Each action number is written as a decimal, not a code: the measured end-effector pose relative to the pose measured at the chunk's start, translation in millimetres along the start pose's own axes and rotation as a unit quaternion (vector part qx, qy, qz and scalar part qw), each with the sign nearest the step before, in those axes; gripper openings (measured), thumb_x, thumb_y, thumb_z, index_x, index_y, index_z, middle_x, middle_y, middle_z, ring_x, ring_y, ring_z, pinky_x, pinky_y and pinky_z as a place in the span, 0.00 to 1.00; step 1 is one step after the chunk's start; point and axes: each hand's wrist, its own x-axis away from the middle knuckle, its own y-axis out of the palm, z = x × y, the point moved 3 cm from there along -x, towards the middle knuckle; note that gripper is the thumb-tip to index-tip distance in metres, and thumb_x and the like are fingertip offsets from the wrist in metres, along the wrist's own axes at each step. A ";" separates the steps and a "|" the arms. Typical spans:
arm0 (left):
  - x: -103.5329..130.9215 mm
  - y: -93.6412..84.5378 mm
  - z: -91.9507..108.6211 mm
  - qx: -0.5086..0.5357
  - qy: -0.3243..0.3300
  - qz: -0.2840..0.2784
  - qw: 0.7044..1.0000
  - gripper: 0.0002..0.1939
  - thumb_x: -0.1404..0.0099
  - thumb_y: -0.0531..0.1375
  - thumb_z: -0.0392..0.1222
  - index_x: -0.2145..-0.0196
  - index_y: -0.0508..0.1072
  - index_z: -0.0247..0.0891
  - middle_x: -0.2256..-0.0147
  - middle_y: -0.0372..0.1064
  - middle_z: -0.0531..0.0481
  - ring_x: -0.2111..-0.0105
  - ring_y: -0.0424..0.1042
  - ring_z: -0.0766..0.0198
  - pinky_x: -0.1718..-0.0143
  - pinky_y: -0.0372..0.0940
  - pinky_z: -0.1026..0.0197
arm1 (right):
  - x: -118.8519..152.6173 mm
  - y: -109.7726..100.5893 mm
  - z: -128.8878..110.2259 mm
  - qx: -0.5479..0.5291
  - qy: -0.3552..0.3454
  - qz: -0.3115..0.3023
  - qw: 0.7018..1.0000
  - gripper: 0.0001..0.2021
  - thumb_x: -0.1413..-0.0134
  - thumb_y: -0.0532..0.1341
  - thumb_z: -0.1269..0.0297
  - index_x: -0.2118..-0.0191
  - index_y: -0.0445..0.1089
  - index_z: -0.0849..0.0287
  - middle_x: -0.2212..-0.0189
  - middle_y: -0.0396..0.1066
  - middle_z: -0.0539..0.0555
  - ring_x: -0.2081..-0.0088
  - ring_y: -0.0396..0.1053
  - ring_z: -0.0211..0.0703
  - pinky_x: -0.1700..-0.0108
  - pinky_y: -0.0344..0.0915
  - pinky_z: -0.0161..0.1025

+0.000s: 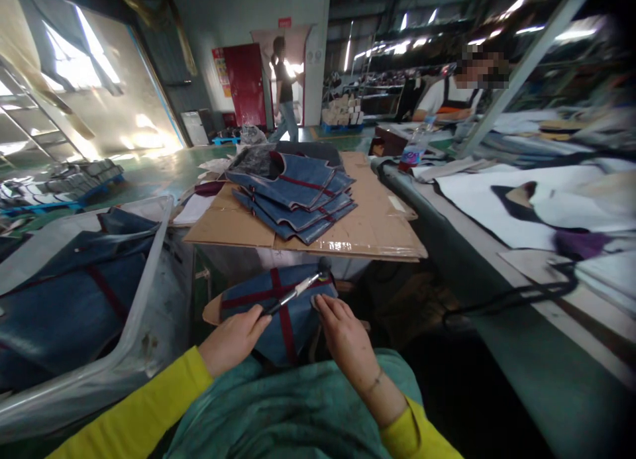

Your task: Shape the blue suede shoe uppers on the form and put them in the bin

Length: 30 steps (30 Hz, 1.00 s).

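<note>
My left hand (237,336) is closed around the dark handle of a slim hammer (298,288). Its pale metal shaft slants up to the right, ending in a dark head above a blue piece with dark red crossing bands (258,305). That piece lies in front of my lap, with a tan tip at its left end. My right hand (345,323) has its fingers bent together at the piece's right edge, gripping it there. Something small and pale shows by those fingertips, too small to name. The underside of the piece is hidden.
Several blue pieces with dark red bands (298,191) are stacked on a cardboard sheet (382,237) ahead. A plastic bin (142,313) of blue pieces stands left. On the right, a long table (477,247) bears white sheets and a bottle (412,148). Two people are farther back.
</note>
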 end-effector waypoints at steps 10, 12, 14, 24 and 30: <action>8.5 -1.7 -6.5 -0.024 0.003 -0.017 1.000 0.18 0.30 0.43 0.52 0.56 0.66 0.42 0.63 0.74 0.47 0.60 0.74 0.56 0.60 0.65 0.59 | -1.3 -2.2 0.4 0.006 -0.017 0.010 1.000 0.22 0.44 0.51 0.76 0.43 0.61 0.64 0.50 0.66 0.59 0.49 0.62 0.47 0.47 0.64 0.44; 26.6 -9.2 -20.0 0.007 -0.013 0.022 1.000 0.19 0.31 0.43 0.53 0.52 0.65 0.44 0.58 0.73 0.48 0.57 0.73 0.58 0.57 0.65 0.60 | -1.4 -2.1 0.9 0.012 -0.017 0.012 1.000 0.22 0.45 0.52 0.76 0.44 0.61 0.64 0.51 0.67 0.59 0.50 0.62 0.48 0.48 0.65 0.43; 48.2 -14.4 -35.2 0.027 -0.039 0.079 0.996 0.21 0.31 0.42 0.53 0.48 0.62 0.43 0.54 0.71 0.47 0.53 0.70 0.59 0.53 0.64 0.60 | -1.3 -1.8 1.9 0.017 -0.015 0.016 1.000 0.22 0.45 0.52 0.76 0.44 0.61 0.63 0.51 0.67 0.59 0.50 0.62 0.48 0.49 0.65 0.44; 84.5 -3.4 -56.3 -0.007 -0.071 0.114 0.991 0.21 0.31 0.44 0.51 0.47 0.63 0.41 0.49 0.68 0.45 0.50 0.69 0.58 0.50 0.63 0.58 | -4.8 -2.2 2.6 -0.001 -0.030 0.009 1.000 0.21 0.44 0.51 0.74 0.44 0.61 0.63 0.51 0.67 0.60 0.50 0.63 0.47 0.47 0.64 0.45; 88.2 -0.4 -62.1 0.024 -0.095 0.069 0.993 0.19 0.32 0.46 0.50 0.51 0.68 0.41 0.56 0.73 0.47 0.56 0.73 0.58 0.55 0.67 0.59 | -5.6 0.2 4.3 0.002 -0.039 -0.003 0.999 0.21 0.43 0.51 0.74 0.43 0.61 0.64 0.51 0.66 0.60 0.50 0.62 0.48 0.47 0.64 0.45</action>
